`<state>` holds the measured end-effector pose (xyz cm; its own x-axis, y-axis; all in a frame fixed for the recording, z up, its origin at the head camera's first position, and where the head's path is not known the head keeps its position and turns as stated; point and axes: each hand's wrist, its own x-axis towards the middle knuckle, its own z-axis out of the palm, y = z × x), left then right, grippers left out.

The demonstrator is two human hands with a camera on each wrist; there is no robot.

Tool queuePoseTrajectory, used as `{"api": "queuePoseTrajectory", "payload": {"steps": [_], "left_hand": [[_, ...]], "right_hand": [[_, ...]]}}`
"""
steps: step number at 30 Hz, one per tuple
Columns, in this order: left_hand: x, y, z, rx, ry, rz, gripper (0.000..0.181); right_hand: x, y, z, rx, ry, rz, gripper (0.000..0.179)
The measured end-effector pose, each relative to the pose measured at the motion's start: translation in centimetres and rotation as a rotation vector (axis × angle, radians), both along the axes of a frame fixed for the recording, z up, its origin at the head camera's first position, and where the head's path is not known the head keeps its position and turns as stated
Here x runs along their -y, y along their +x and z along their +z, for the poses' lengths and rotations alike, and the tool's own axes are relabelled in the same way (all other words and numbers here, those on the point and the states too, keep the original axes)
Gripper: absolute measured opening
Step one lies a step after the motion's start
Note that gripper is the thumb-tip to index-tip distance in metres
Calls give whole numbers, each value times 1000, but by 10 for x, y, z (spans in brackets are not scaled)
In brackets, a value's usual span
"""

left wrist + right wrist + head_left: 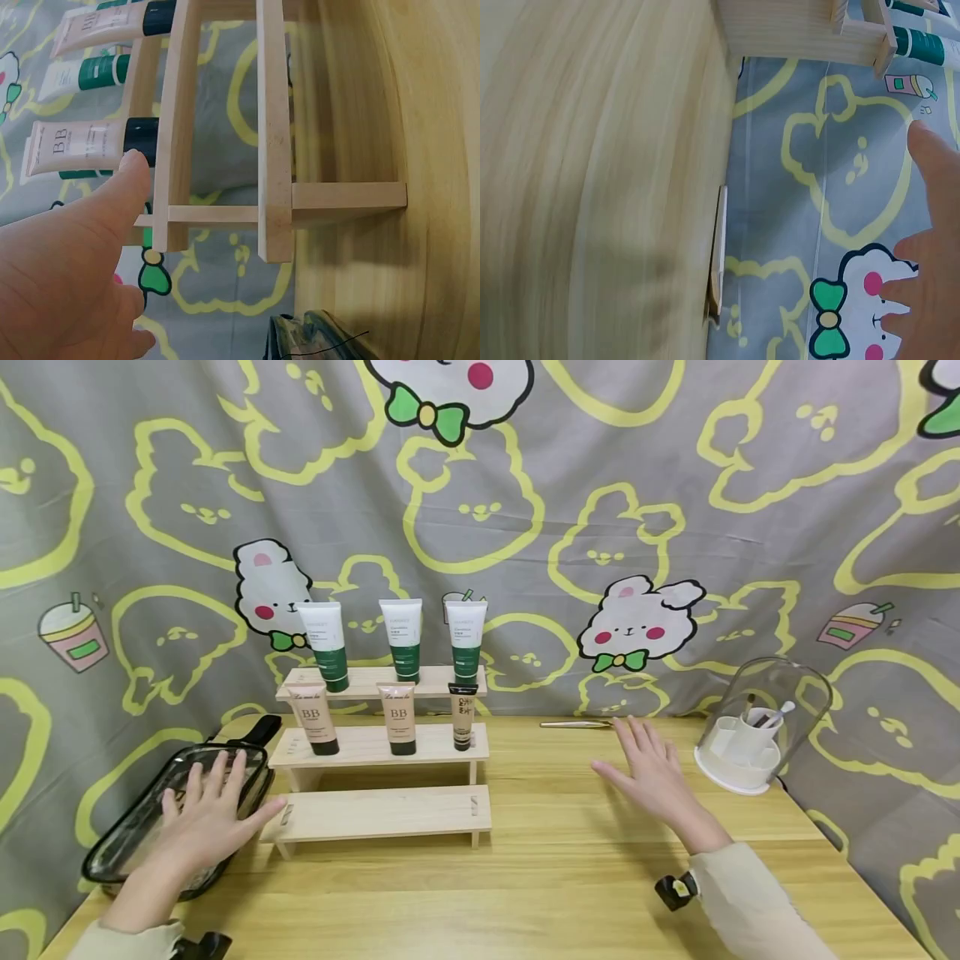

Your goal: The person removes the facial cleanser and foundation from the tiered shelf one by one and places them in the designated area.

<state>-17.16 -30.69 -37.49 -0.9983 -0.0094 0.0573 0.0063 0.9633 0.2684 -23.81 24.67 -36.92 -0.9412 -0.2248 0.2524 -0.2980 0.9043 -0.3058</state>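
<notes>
My left hand (202,822) is spread with straight fingers over a clear pouch with black edges (135,852), left of a three-step wooden stand (390,814). In the left wrist view its thumb overlaps the black cap of a BB cream tube (79,146). My right hand (651,774), fingers extended and holding nothing, hovers over the table's right half. Beyond its fingertips a slim gold-coloured item (576,724) lies along the table's back edge. On the stand's middle step are two BB cream tubes (398,718) and a small black-topped tube (462,717).
Three white-and-green tubes (405,639) stand on the stand's top step. At the right, a clear dome (806,693) covers a white holder (738,752) with several brushes. A patterned grey curtain (517,502) hangs behind the wooden table (525,893).
</notes>
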Motion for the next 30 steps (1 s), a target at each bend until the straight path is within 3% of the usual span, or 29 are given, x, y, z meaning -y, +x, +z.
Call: {"api": "queuePoseTrajectory", "payload": {"steps": [8,14,21,26,30], "left_hand": [[-7,3,-3,-19,49,-50,100],[-13,3,-11,-87,72,-109,101],[-18,2,-20,-139,180,-187,98],[-21,4,-28,-147,218,-199,99],[-22,7,-32,-147,233,-199,100]], "right_hand": [[16,-9,4,-30,-128,79,81],[40,-14,10,-23,-309,160,74],[75,-18,17,3,-510,217,66],[102,-24,19,-13,-612,275,59],[123,-28,20,33,-698,300,55]]}}
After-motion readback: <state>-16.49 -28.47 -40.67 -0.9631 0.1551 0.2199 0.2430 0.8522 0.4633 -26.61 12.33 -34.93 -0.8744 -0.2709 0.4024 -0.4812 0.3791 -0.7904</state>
